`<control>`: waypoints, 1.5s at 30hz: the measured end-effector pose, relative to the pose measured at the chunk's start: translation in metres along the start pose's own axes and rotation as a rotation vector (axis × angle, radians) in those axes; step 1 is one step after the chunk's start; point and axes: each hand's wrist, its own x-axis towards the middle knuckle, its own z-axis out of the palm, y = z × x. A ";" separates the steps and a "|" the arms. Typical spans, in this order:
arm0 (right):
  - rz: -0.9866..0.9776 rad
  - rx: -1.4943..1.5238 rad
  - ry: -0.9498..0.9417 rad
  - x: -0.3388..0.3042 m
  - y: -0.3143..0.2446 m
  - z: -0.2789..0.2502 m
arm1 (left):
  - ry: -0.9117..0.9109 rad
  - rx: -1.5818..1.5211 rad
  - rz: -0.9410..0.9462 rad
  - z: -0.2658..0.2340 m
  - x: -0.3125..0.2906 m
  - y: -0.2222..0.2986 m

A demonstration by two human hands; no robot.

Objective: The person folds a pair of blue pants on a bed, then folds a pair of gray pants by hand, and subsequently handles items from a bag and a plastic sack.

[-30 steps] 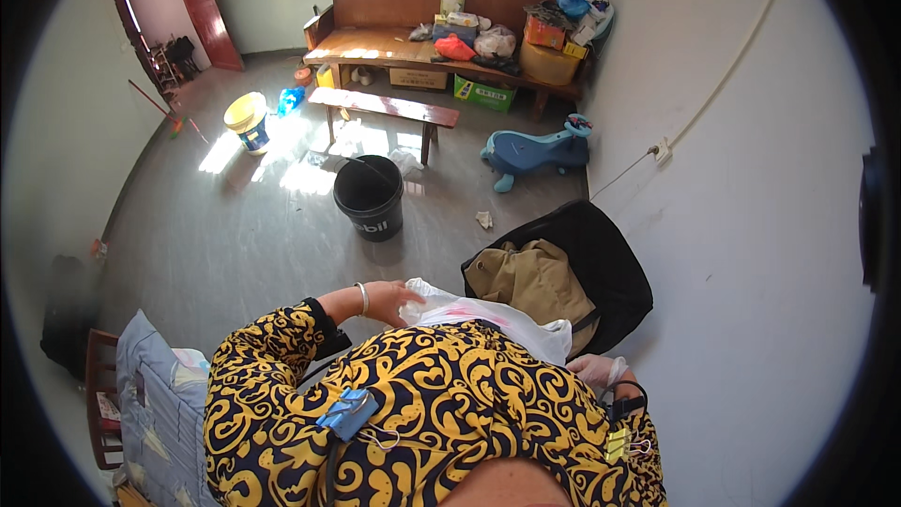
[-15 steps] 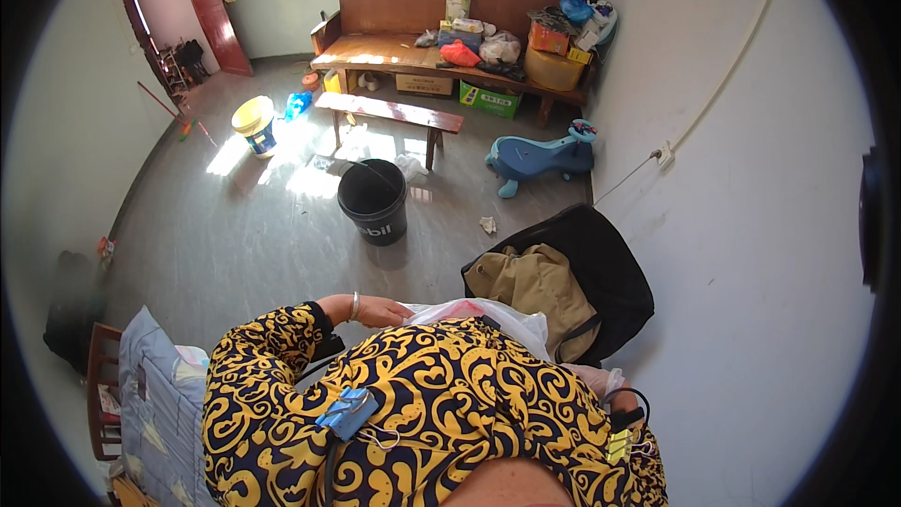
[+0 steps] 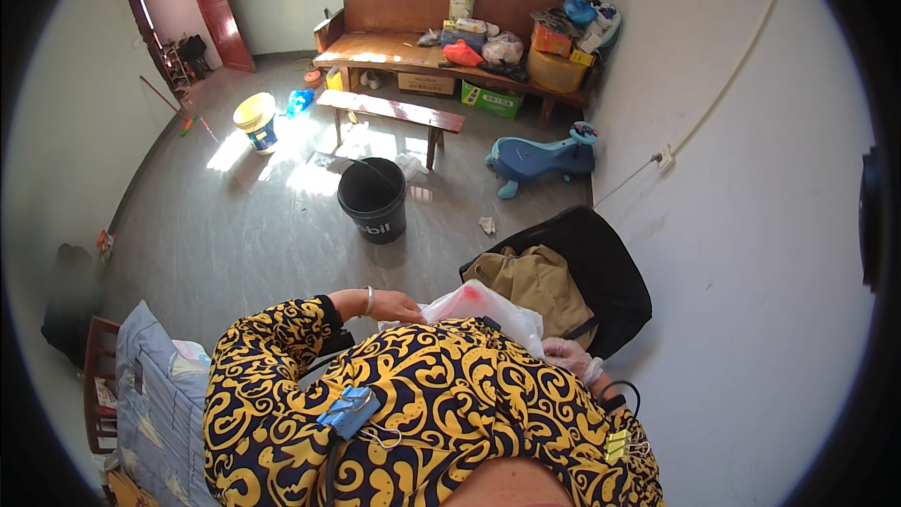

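A white translucent plastic bag (image 3: 496, 309) with a red patch bulges up in front of my body. Its lower part is hidden behind my patterned top. My left hand (image 3: 394, 306), with a silver bangle at the wrist, closes on the bag's left edge; the fingertips are partly hidden. On the other side my right hand (image 3: 569, 355), in a thin clear glove, has its fingers bent together at the bag's right edge. Just beyond the bag, a khaki cloth item (image 3: 537, 284), perhaps a bag or garment, lies against a black fabric bin (image 3: 615, 268).
A black bucket (image 3: 373, 216) stands on the floor ahead, before a narrow wooden stool (image 3: 389, 111). Farther off are a yellow-and-blue bucket (image 3: 255, 122), a blue ride-on toy (image 3: 535, 158) and a loaded wooden bench (image 3: 375, 47). A cushioned chair (image 3: 155, 404) is at my left.
The plastic bag has risen and puffed up between my hands. My right hand has come farther into view, upward and left; my left hand has shifted slightly up and right.
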 end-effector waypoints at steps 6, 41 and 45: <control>-0.767 -0.849 0.156 0.057 -0.066 0.011 | 0.221 -0.246 0.075 -0.010 0.005 0.040; -0.118 0.428 -0.685 0.116 -0.067 0.001 | -0.020 0.170 0.541 -0.054 -0.020 0.106; 0.175 0.643 -0.506 0.096 -0.086 0.029 | 0.172 -0.091 0.398 -0.066 -0.011 0.055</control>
